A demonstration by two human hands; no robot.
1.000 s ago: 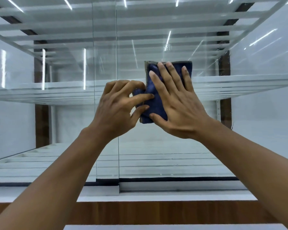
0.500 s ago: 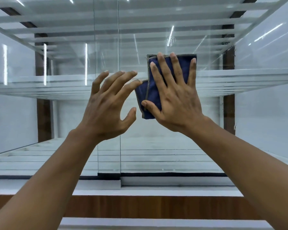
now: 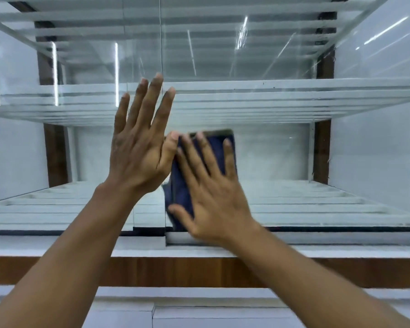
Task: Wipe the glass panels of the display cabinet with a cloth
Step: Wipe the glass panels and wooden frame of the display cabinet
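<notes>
White walls and stacked glass shelves fill the inside of the display cabinet, with dark wooden uprights at the back corners and streaks of light reflected across the front glass. Two front glass panels meet near the middle; the right panel carries the cloth, low down and close to the vertical edge where the panes overlap, its bottom reaching the black strip at the foot of the glass. It is a dark blue cloth, folded into a tall rectangle, with a dull tan edge along the top and a loose fold sticking out on the left side. Its outline is a little blurred.

The right hand lies flat on the cloth with fingers straight and spread, pointing up, thumb out to the lower left, pressing it against the pane rather than gripping it. The left hand is raised higher and just to the left, released, palm toward the glass, fingers straight and pointing up, holding nothing; whether it touches the pane cannot be told. Its thumb sits just beside the cloth's upper left corner. Both forearms reach in from below, over a white sill and a brown wooden band
</notes>
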